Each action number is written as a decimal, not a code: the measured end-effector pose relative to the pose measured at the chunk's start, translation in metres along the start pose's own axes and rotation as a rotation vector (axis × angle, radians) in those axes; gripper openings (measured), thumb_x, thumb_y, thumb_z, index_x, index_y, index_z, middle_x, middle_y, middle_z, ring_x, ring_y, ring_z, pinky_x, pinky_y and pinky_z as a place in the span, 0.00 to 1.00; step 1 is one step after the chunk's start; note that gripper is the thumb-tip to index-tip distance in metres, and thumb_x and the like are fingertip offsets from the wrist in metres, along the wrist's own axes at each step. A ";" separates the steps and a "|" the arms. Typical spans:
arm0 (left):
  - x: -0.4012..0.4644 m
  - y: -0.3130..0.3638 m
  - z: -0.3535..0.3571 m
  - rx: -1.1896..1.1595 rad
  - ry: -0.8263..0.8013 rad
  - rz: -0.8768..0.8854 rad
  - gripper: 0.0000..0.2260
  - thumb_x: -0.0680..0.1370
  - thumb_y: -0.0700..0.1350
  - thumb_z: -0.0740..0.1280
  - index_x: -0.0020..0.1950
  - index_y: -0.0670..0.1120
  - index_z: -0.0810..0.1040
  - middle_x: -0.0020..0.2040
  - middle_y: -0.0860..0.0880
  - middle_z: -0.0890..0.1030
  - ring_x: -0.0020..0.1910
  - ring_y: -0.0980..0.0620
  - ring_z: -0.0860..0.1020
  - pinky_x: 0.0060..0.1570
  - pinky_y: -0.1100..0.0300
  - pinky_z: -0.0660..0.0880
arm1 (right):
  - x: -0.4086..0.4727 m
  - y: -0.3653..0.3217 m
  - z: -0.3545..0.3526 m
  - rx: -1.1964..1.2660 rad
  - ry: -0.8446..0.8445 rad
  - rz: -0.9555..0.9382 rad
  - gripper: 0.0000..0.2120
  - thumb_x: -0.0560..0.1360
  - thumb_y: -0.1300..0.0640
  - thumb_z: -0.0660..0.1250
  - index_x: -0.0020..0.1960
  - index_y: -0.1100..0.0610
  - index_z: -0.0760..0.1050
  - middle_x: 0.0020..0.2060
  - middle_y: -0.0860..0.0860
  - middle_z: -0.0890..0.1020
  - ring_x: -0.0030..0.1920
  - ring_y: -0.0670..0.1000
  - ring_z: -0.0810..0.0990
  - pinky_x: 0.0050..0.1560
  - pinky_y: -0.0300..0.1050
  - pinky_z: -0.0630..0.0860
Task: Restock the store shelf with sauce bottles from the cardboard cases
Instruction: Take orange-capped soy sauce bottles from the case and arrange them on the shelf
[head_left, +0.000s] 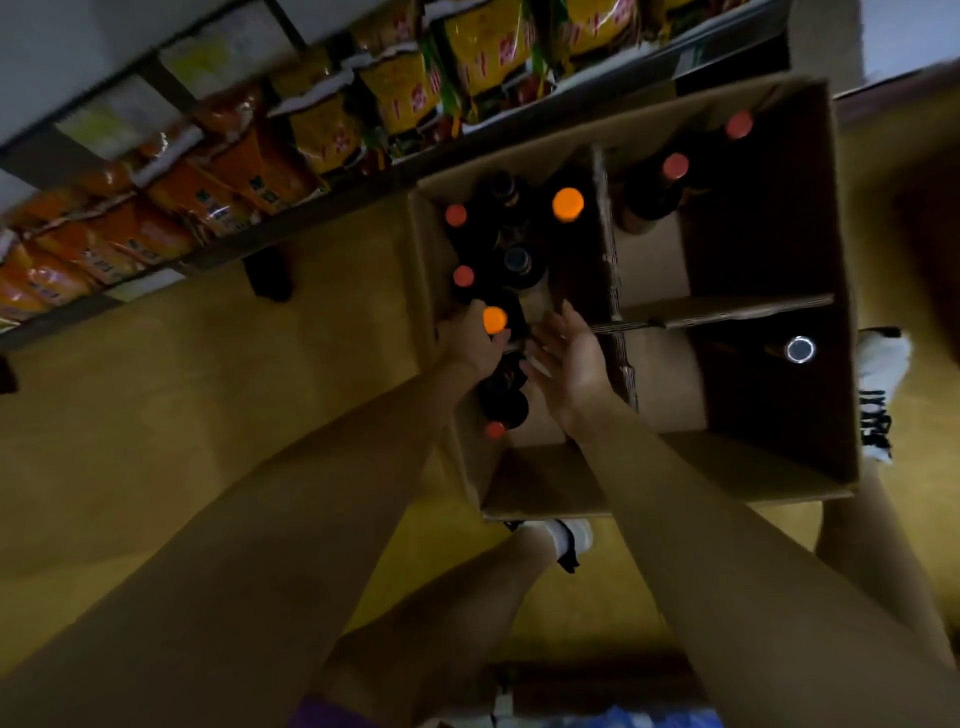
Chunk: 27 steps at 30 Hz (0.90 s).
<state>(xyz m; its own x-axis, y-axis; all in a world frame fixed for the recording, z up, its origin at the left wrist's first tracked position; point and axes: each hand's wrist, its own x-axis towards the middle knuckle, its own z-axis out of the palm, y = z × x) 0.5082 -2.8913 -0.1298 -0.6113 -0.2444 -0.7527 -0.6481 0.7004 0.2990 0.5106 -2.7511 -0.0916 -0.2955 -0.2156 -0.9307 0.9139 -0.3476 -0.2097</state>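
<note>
Left hand takes an orange-capped bottle from the case; right hand waits open beside it.

The left hand (470, 340) curls its fingers round the neck of a dark sauce bottle (496, 325) with an orange cap, in the left part of the cardboard case (540, 483). The right hand (566, 358) is just to the right of it, palm up, fingers spread, holding nothing. The grip is high on the neck, so I think the heavy bottle may slip or swing against the neighbour bottles, and glass can crack. The cardboard divider (605, 249) stands close on the right and may catch the bottle. Both arms reach far down and forward into the case. The shelf (291, 218) is at the far left, with snack bags (322, 130).
</note>
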 end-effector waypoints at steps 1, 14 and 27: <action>0.006 0.002 0.003 0.029 0.008 0.007 0.20 0.82 0.49 0.67 0.71 0.41 0.70 0.62 0.39 0.78 0.62 0.38 0.76 0.56 0.48 0.74 | 0.005 0.002 -0.003 0.020 -0.007 0.009 0.23 0.83 0.41 0.58 0.72 0.53 0.71 0.65 0.50 0.76 0.66 0.52 0.73 0.69 0.51 0.70; -0.057 0.036 -0.034 0.073 0.109 -0.022 0.13 0.81 0.41 0.67 0.64 0.38 0.76 0.58 0.38 0.81 0.57 0.39 0.79 0.55 0.47 0.77 | -0.068 -0.022 -0.011 -0.060 -0.005 0.001 0.25 0.84 0.43 0.58 0.74 0.57 0.71 0.64 0.51 0.78 0.68 0.52 0.75 0.72 0.55 0.70; -0.292 0.178 -0.209 -0.195 0.292 -0.062 0.13 0.75 0.51 0.74 0.44 0.42 0.77 0.39 0.47 0.75 0.41 0.46 0.75 0.36 0.54 0.70 | -0.301 -0.174 0.063 -0.471 -0.245 -0.127 0.24 0.85 0.45 0.58 0.76 0.56 0.67 0.70 0.53 0.76 0.69 0.55 0.75 0.71 0.55 0.71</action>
<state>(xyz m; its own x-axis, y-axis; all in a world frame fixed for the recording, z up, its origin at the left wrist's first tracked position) 0.4764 -2.8356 0.2662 -0.6536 -0.4836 -0.5822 -0.7456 0.5435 0.3856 0.4231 -2.6836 0.2434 -0.4162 -0.4244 -0.8041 0.8760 0.0497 -0.4797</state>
